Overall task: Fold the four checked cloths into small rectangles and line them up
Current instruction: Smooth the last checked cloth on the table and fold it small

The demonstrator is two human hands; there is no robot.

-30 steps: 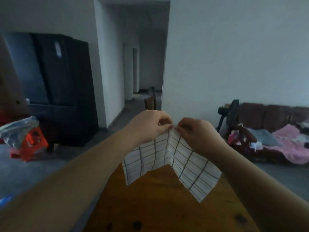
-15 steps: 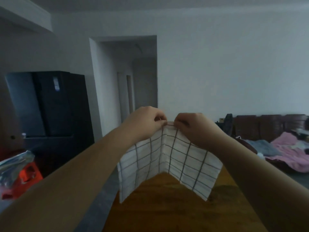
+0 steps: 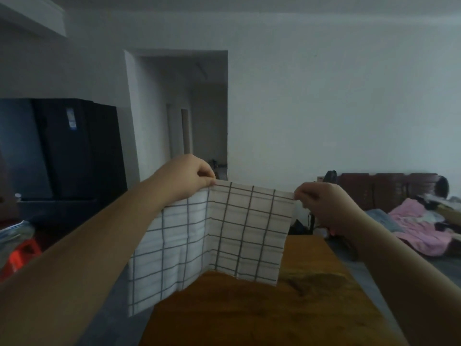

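Observation:
One white checked cloth (image 3: 247, 231) with dark grid lines hangs in the air above the brown wooden table (image 3: 262, 313). My left hand (image 3: 192, 178) pinches its top edge near the middle, where a vertical crease runs down. My right hand (image 3: 321, 203) pinches the top right corner. The stretch between my hands is pulled flat; the left part of the cloth droops behind my left forearm. No other checked cloth is in view.
A black refrigerator (image 3: 62, 148) stands at the left, with a red stool (image 3: 22, 253) and a plastic bag near it. A doorway opens behind my hands. A dark sofa with pink cloth (image 3: 419, 226) is at the right.
My hands have moved apart along the cloth's top edge, the right hand sliding to the right corner. The cloth has spread out wider. The camera has tilted upward.

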